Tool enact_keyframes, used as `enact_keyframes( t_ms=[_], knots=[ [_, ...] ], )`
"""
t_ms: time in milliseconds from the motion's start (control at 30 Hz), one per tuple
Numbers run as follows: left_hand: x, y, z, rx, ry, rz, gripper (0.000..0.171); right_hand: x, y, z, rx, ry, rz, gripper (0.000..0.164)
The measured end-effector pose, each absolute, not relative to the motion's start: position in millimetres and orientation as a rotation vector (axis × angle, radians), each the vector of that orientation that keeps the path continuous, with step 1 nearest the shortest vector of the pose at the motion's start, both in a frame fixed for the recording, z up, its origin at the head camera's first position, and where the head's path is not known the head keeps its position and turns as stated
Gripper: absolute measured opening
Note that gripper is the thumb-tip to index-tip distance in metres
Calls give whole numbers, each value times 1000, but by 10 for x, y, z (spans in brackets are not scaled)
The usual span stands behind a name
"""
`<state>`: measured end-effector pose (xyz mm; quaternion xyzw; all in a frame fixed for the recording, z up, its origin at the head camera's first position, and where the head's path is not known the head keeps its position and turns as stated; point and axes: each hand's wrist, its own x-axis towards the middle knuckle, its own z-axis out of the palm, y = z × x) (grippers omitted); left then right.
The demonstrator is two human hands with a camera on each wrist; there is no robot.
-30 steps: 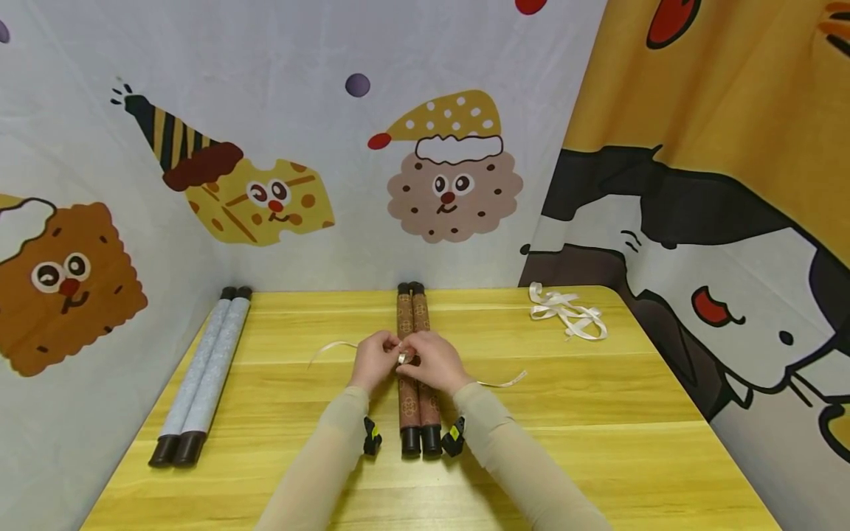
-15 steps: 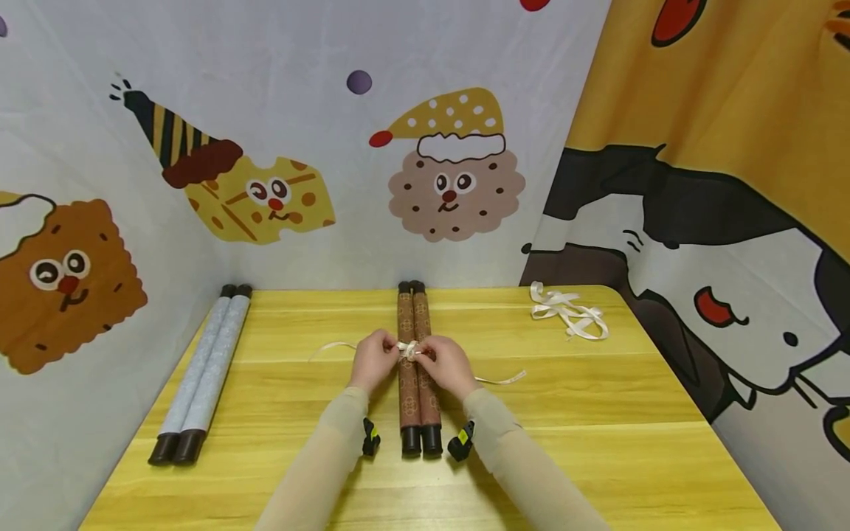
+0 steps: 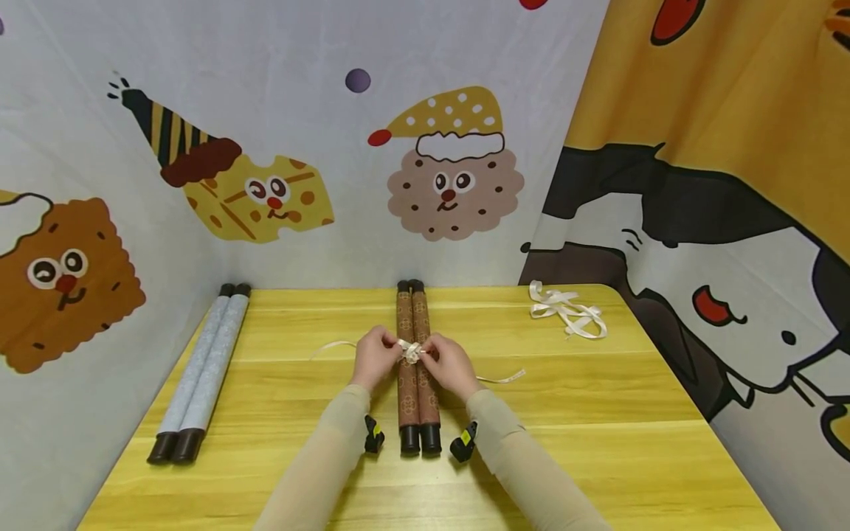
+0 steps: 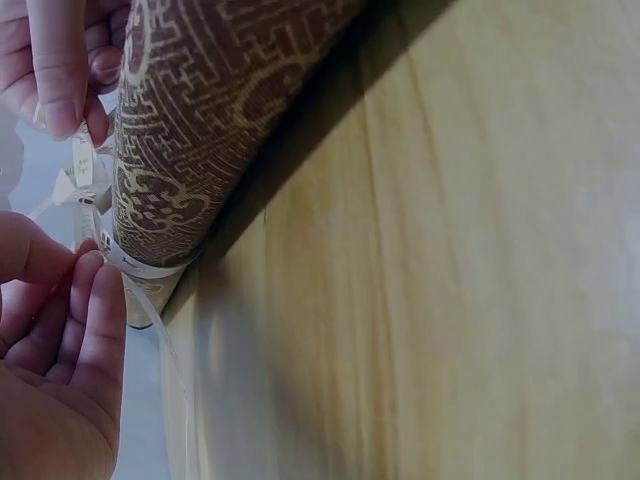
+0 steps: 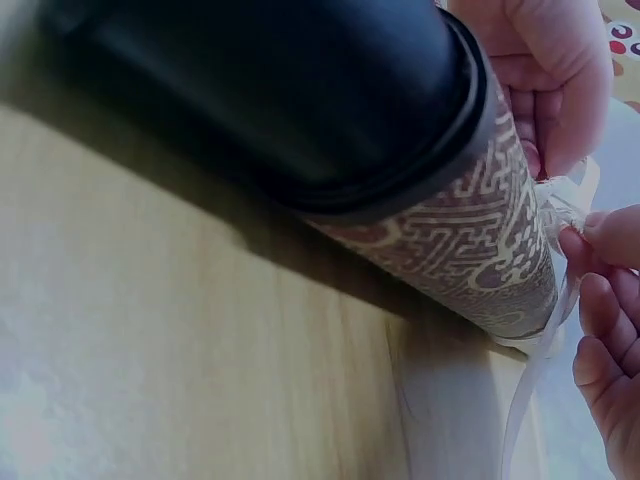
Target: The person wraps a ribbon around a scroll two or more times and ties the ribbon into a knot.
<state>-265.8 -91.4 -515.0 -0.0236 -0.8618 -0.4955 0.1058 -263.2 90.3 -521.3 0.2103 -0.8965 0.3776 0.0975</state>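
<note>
Two brown patterned scroll rolls [image 3: 408,402] with black end caps lie side by side in the middle of the table. A thin white ribbon [image 4: 145,266] wraps round them, with a bow-like knot [image 3: 412,352] on top. My left hand [image 3: 375,359] pinches a ribbon loop at the knot's left side. On the right side, my right hand [image 3: 449,363] pinches ribbon between thumb and fingers. Both hands also show around the knot in the right wrist view, right hand [image 5: 610,330] nearer. Loose ribbon ends trail left and right from under the hands.
Two pale grey-blue rolls [image 3: 211,361] with dark caps lie along the left side of the wooden table [image 3: 598,442]. A loose heap of white ribbon [image 3: 569,312] sits at the back right. Cartoon-printed cloth [image 3: 285,96] hangs behind the table.
My right hand has drawn a little to the right, away from the left hand, and the knot between them has come into view. The left hand has stayed nearly in place.
</note>
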Motion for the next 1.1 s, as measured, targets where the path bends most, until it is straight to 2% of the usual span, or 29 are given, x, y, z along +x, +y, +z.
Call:
enact_keyframes(
  t_ms=[300,767,1100],
  knots=[
    [-2657,-947,-5138,-77,-2535,-1468,14,-2650,935,-5225,614,-2616,1075,11],
    [-2672,-1043,-5129,-212,-2684,-1160,19,-2636,1022,-5180,590,-2634,1036,8],
    [-2672,-1170,-5125,-263,-2773,-1039,20,-2649,1077,-5224,579,-2645,1008,12]
  ],
)
